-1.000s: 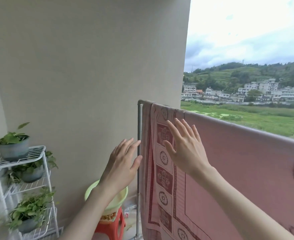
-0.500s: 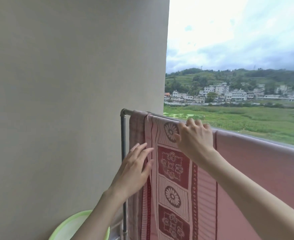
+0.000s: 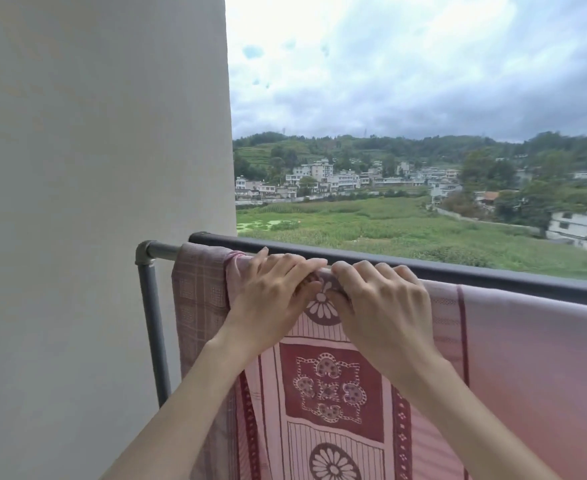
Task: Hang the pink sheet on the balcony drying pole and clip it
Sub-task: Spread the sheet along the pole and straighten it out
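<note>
Setting: a balcony with a plain pale wall (image 3: 94, 202) on the left and open air on the right; fields, white houses and wooded hills lie under a cloudy sky
Railing: a dark balcony railing (image 3: 458, 271) runs from the wall's edge off to the right, just behind the pole
Drying pole: a grey metal drying pole (image 3: 162, 250) meets an upright post (image 3: 152, 327) at an elbow joint near the wall
Pink sheet: the pink sheet (image 3: 527, 358) is draped over the drying pole and hangs down toward the camera, with a patterned dark red border of flower motifs at its left end
Left hand: the left hand (image 3: 271, 299) rests on top of the pole, fingers curled over the fold of the sheet, grip grasping the cloth
Right hand: the right hand (image 3: 382, 303) lies just beside the left, fingertips nearly touching it, fingers curled over the same fold, grip grasping the sheet
</note>
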`<state>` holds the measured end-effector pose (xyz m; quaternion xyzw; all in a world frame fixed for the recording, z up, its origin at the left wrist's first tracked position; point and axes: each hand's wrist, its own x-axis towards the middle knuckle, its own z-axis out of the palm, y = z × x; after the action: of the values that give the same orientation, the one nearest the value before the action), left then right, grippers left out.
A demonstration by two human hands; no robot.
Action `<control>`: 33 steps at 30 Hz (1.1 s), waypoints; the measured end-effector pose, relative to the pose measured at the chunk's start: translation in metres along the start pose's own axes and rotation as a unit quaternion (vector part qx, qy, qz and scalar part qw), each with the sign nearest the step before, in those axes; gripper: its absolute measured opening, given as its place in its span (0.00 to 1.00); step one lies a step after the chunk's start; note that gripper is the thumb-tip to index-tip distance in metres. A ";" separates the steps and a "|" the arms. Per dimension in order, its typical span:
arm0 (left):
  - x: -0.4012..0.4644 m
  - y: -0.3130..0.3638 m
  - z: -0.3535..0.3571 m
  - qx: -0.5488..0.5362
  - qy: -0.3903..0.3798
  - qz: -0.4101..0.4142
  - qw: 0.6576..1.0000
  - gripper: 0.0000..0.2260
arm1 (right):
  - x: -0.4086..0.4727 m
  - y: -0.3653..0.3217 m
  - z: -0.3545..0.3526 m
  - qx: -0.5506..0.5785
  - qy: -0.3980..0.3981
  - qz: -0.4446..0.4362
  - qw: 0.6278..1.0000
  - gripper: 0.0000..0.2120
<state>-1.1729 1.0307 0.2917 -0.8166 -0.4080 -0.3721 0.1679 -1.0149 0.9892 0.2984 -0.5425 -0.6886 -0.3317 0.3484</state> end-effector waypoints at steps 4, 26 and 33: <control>0.001 -0.023 0.007 -0.005 0.047 0.054 0.997 0.16 | -0.002 -0.006 -0.005 -0.002 -0.001 0.027 1.000 0.14; -0.007 -0.178 0.003 -0.104 0.106 -0.086 0.985 0.17 | 0.057 -0.100 0.092 -0.045 -0.039 0.099 0.993 0.16; -0.019 -0.173 0.015 -0.404 0.048 -0.279 0.870 0.09 | 0.056 -0.091 0.112 -0.051 0.040 0.136 0.989 0.16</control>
<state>-1.3100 1.1349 0.2626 -0.6466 -0.4239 -0.5746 -0.2683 -1.1265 1.0943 0.2776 -0.6346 -0.5761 -0.3375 0.3893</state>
